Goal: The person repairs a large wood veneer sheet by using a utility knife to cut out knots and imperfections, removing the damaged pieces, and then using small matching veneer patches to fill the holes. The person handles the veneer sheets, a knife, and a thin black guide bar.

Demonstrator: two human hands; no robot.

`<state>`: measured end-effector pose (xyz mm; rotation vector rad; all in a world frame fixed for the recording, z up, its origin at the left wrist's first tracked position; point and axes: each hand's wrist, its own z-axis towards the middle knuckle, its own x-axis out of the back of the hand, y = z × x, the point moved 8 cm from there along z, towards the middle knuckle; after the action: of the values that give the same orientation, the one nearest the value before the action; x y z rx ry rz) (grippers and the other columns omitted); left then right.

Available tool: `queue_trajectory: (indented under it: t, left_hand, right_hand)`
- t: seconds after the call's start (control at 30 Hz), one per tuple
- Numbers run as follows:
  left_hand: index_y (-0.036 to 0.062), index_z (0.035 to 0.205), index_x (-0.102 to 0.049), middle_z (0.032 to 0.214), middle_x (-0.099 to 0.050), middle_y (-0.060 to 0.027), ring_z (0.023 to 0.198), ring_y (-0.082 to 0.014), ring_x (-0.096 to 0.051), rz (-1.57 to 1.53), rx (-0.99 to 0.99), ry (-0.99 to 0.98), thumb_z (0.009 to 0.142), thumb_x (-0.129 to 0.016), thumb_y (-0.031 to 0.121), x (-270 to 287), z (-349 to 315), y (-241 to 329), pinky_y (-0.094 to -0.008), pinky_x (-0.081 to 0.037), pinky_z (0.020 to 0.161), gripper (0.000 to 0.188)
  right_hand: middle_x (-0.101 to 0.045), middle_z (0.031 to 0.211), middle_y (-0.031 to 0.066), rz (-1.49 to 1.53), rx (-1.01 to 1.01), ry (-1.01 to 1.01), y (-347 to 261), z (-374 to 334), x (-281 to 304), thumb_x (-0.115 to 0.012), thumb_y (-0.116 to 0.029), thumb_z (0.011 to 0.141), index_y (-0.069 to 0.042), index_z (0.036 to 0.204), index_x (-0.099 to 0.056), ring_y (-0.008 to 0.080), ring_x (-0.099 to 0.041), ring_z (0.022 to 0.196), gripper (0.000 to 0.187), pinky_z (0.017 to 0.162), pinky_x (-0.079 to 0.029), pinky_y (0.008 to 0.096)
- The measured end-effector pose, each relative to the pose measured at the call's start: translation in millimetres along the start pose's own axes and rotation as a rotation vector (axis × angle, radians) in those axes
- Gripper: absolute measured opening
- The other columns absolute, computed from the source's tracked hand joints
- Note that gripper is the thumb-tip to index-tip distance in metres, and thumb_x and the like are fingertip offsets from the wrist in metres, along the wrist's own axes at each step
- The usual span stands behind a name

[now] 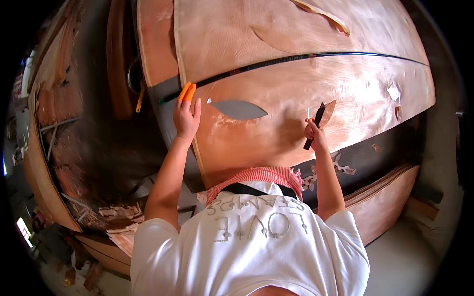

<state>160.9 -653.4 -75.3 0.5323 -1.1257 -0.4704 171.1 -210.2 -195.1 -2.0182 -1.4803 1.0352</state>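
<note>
One yellow handle (140, 100) shows at the upper left of the frame. Next, left of centre, the left hand (186, 121) has two orange-capped fingers extended together and a bare digit set apart, near the left end of a long black strip (266, 63). This arcs across a large wood veneer sheet (256, 148) filling the centre. A leaf-shaped grey gap (240, 110) interrupts the sheet at upper centre. Right of centre, the right hand (315, 132) is wrapped around a black bar (320, 114), with a pointed veneer offcut (330, 112) beside it. Stacked veneer sheets (387, 202) lie at lower right.
</note>
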Motion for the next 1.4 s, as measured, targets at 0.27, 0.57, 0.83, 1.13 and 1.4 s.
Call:
queue_trajectory:
  t: [0.27, 0.57, 0.83, 1.13, 1.4]
  left_hand:
    - [0.0056, 0.123, -0.048, 0.127, -0.047, -0.0149, 0.115, -0.0303, -0.046, 0.031, -0.175, -0.309, 0.079, -0.058, 0.014, -122, 139, 76, -0.0369, -0.041, 0.092, 0.046]
    - [0.0071, 0.116, -0.053, 0.121, -0.051, -0.0124, 0.111, -0.0272, -0.048, 0.403, -0.557, -0.349, 0.080, -0.051, 0.015, -239, 189, 88, -0.0374, -0.040, 0.092, 0.037]
    - [0.0087, 0.097, -0.062, 0.101, -0.059, -0.0065, 0.095, -0.0240, -0.054, 0.358, -0.595, -0.247, 0.076, -0.063, 0.027, -207, 159, 86, -0.0381, -0.044, 0.084, 0.028]
    - [0.0114, 0.091, -0.064, 0.089, -0.060, -0.0054, 0.084, -0.0251, -0.056, 0.237, -0.609, -0.090, 0.071, -0.067, 0.014, -162, 137, 75, -0.0378, -0.045, 0.077, 0.021]
    - [0.0050, 0.093, -0.061, 0.104, -0.057, -0.0109, 0.101, -0.0271, -0.052, 0.191, -0.653, -0.344, 0.069, -0.070, 0.014, -104, 33, 124, -0.0459, -0.038, 0.094, 0.026]
  right_hand:
    - [-0.031, 0.052, -0.0069, 0.180, 0.021, -0.064, -6, -3, -1, -0.051, -0.022, 0.091, -0.006, 0.088, -0.050, 0.0027, -0.025, 0.040, 0.016, 0.038, -0.017, 0.0194]
    - [-0.035, 0.055, -0.0046, 0.355, -0.017, -0.090, -3, -13, -7, -0.051, -0.022, 0.090, -0.006, 0.089, -0.051, 0.0032, -0.029, 0.044, 0.016, 0.040, -0.021, 0.0183]
    - [-0.040, 0.062, -0.0043, 0.388, -0.049, -0.104, 10, -2, -29, -0.051, -0.022, 0.090, -0.004, 0.099, -0.054, 0.0027, -0.030, 0.045, 0.020, 0.042, -0.023, 0.0180]
    - [-0.045, 0.067, -0.0042, 0.241, -0.114, -0.101, 40, -31, -49, -0.052, -0.024, 0.090, -0.005, 0.100, -0.055, 0.0022, -0.032, 0.047, 0.022, 0.043, -0.023, 0.0176]
    - [-0.034, 0.061, -0.0069, 0.212, 0.015, -0.139, 22, -30, -83, -0.053, -0.035, 0.089, -0.008, 0.093, -0.050, 0.0024, -0.028, 0.048, 0.027, 0.044, -0.022, 0.0186]
